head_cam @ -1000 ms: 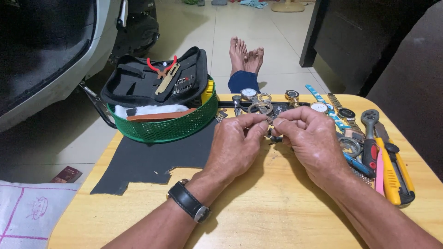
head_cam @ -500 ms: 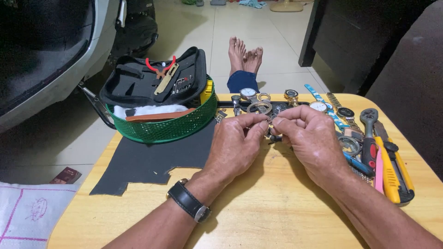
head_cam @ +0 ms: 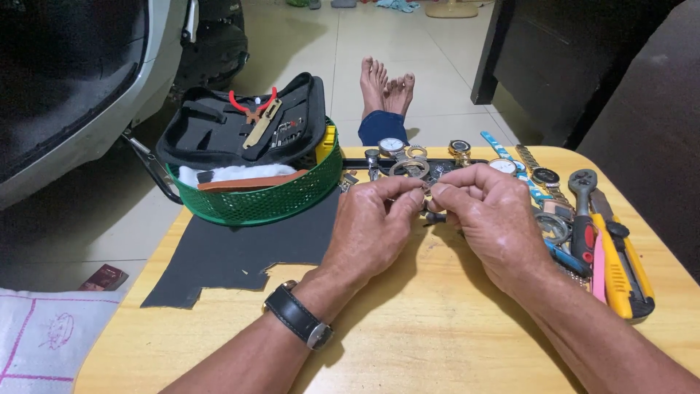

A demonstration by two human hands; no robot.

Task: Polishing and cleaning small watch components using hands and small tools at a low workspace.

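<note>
Head view: both hands, left hand (head_cam: 372,222) and right hand (head_cam: 488,219), pinch together on a small metal watch part (head_cam: 429,191) above the desk (head_cam: 408,343). It looks mid-work; other watches (head_cam: 543,176) wait, far right.

A home floor corner turned watch-repair spot — low wooden surface (head_cam: 408,343) strewn with watches (head_cam: 467,157), a green basket (head_cam: 262,201) holding a tool case (head_cam: 240,128), tiled floor (head_cam: 430,73), and a parked scooter (head_cam: 80,80) alongside.

Beyond your fingers (head_cam: 408,191), pale floor tiles (head_cam: 437,66) gleam under indoor light; dark furniture (head_cam: 554,58) stands to their right, a wooden table (head_cam: 437,343) lies beneath.
</note>
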